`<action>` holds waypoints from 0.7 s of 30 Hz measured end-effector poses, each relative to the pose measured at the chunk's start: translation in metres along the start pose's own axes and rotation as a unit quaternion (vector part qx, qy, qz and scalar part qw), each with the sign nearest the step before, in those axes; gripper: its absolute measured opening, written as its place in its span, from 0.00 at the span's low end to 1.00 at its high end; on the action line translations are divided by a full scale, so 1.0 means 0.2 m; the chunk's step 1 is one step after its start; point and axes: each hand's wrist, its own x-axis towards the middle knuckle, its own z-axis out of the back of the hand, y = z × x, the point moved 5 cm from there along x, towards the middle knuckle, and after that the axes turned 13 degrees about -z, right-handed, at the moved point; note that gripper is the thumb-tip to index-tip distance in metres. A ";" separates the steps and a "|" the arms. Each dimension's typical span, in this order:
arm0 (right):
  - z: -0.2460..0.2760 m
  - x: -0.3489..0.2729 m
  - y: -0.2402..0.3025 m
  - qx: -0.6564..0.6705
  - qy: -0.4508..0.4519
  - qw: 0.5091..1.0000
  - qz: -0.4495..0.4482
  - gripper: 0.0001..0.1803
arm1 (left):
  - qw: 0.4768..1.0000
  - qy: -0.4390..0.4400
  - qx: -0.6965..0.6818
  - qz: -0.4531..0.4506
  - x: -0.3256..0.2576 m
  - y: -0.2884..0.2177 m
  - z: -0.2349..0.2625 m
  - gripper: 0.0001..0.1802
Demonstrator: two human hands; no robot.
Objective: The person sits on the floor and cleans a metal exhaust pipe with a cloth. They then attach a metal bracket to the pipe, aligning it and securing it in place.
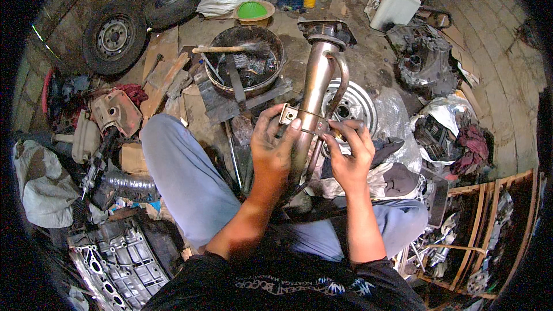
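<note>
An exhaust pipe (315,78) of bronze-silver metal stands between my legs, its dark flange (340,33) at the far end. A thinner bent tube (344,75) runs along its right side. Around the middle of the pipe sits a metal clamp (288,116) with a hole in its left tab. My left hand (271,152) pinches that tab between thumb and fingers. On the other side, my right hand (352,152) has its thumb and fingers closed at the clamp's right end. The pipe's near end is partly hidden behind my left hand and wrist.
Beyond my left knee, a black round pan (280,69) has a wooden-handled hammer (222,49) across it. A wheel rim (363,101) lies behind the pipe. An engine block (118,265) sits at lower left, a gearbox housing (417,57) at far right, and tyres (115,37) at far left.
</note>
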 end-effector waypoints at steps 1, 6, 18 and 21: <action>0.00 0.00 0.00 -0.003 0.003 1.000 0.001 0.18 | 1.000 0.000 -0.006 -0.004 0.01 0.00 0.00 0.22; 0.00 0.00 -0.02 -0.004 0.007 1.000 0.002 0.19 | 0.960 0.112 -0.145 0.209 0.02 0.04 -0.02 0.22; 0.03 0.01 -0.06 -0.050 -0.011 0.999 -0.003 0.18 | 0.991 0.127 0.036 0.006 -0.03 0.09 -0.16 0.28; 0.04 0.01 -0.05 -0.055 -0.004 0.998 0.011 0.15 | 0.990 0.103 0.078 -0.062 -0.08 0.11 -0.17 0.33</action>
